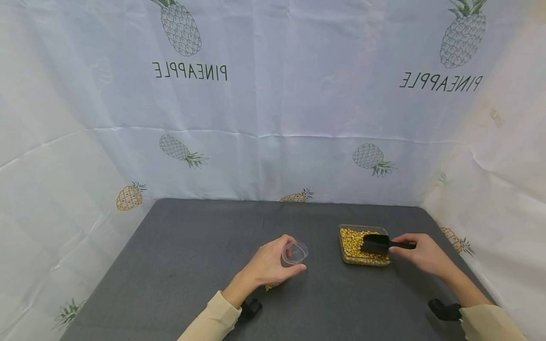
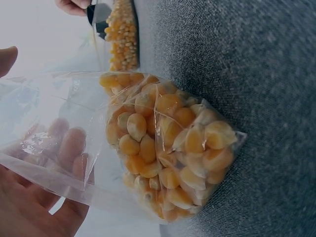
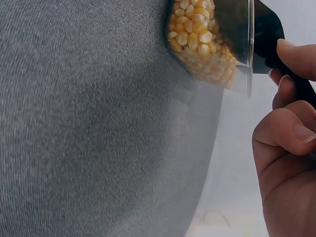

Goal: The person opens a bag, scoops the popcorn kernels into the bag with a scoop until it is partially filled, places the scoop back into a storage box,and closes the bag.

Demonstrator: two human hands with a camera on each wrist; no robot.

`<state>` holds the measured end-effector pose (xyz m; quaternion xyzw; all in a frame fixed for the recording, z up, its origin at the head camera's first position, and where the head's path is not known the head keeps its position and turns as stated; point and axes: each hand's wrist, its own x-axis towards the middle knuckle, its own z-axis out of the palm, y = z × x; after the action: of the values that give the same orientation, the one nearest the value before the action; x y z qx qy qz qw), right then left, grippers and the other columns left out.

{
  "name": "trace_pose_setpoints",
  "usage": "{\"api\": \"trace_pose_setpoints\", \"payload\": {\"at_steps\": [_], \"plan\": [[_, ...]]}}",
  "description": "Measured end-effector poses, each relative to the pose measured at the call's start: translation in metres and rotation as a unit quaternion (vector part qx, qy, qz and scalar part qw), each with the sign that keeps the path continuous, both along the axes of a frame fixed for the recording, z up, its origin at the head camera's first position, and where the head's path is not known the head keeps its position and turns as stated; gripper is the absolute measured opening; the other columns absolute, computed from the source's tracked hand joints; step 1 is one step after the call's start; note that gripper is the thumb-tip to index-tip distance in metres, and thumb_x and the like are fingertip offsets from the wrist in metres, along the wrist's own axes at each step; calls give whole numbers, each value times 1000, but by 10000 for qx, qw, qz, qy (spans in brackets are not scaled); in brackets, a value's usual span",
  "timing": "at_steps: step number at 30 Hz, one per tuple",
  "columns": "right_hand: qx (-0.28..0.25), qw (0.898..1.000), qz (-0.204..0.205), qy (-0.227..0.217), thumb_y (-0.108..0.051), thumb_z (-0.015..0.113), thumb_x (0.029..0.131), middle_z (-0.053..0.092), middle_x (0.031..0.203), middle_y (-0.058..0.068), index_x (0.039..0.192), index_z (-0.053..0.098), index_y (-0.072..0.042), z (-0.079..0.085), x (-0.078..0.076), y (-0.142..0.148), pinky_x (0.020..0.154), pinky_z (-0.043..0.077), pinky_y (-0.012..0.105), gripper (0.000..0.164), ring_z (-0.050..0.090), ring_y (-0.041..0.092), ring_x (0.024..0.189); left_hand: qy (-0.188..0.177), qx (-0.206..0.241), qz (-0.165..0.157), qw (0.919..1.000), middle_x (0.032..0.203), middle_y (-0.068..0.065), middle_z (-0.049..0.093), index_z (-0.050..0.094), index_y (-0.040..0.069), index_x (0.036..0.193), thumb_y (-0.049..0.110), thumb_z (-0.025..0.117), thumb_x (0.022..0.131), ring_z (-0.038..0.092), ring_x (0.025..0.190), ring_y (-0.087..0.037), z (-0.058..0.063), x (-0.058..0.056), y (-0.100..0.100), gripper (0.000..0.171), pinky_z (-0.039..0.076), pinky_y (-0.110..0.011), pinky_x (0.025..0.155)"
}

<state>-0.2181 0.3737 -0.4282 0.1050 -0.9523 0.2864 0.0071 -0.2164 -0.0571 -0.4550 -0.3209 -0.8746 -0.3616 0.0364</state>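
Corn container (image 1: pixel 364 261) apparently in all views

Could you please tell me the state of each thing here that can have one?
Clear rectangular container: lidless, holding yellow corn kernels.
Black scoop: gripped by the right hand, blade inside the container; load unclear.
Clear plastic bag: part-filled with kernels.
Clear round-rimmed plastic piece: held in the left hand; possibly the bag's mouth, I cannot tell.
White pineapple-print curtain: hanging, creased.
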Motion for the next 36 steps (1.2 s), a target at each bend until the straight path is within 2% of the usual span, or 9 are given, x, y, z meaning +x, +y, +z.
{"api": "trace_pose_setpoints", "payload": {"at_steps": [6, 13, 19, 22, 29, 32, 36], "plan": [[-16, 10000, 16, -3, -32, 73, 95, 67, 117, 22, 116, 73, -2, -4, -4, -5, 71, 53, 43, 37, 64, 38, 101, -16, 17, -21, 10000, 93, 9, 57, 57, 14, 130, 52, 70, 91, 46, 62, -1, 0, 0, 0, 56, 42, -22, 59], [-141, 9998, 158, 1, -27, 74, 95, 67, 117, 23, 117, 72, 0, -7, -9, -14, 66, 50, 38, 35, 65, 29, 92, 21, 29, -17, 10000, 94, 8, 58, 57, 14, 130, 52, 70, 91, 47, 62, -1, -1, -1, 0, 56, 42, -22, 59], [-127, 9996, 236, 19, -27, 74, 95, 66, 120, 26, 118, 72, 0, -10, -14, -22, 63, 47, 36, 36, 64, 28, 93, 78, 32, 13, 10000, 93, 9, 58, 57, 14, 130, 52, 70, 91, 47, 64, -2, -2, -1, -1, 56, 42, -22, 60], [-119, 9996, 271, 26, -26, 73, 95, 68, 117, 23, 117, 73, 0, -10, -15, -26, 64, 46, 37, 34, 64, 25, 90, 91, 27, 29, 10000, 92, 9, 57, 57, 14, 130, 52, 71, 91, 47, 64, -1, -2, -1, -1, 56, 42, -22, 60], [0, 9994, 329, 127, -24, 75, 94, 70, 113, 21, 114, 74, 1, -10, -17, -32, 67, 51, 39, 32, 66, 27, 92, 113, 33, 17, 9999, 92, 8, 58, 57, 14, 129, 51, 71, 91, 47, 63, -1, -1, -1, 0, 56, 42, -22, 60], [-54, 9995, 308, 72, -23, 74, 94, 69, 114, 22, 115, 73, 1, -11, -18, -32, 65, 47, 38, 32, 63, 22, 82, 136, 20, 39, 9999, 92, 9, 58, 57, 14, 129, 51, 71, 91, 47, 64, -1, -2, -1, 0, 56, 42, -22, 60], [-120, 9995, 285, 90, -24, 72, 96, 68, 118, 24, 117, 73, 0, -12, -16, -32, 66, 43, 39, 32, 62, 24, 85, 128, 39, 44, 9999, 92, 9, 58, 57, 14, 129, 51, 71, 90, 47, 64, -1, -2, -1, 0, 55, 42, -22, 60]]}}
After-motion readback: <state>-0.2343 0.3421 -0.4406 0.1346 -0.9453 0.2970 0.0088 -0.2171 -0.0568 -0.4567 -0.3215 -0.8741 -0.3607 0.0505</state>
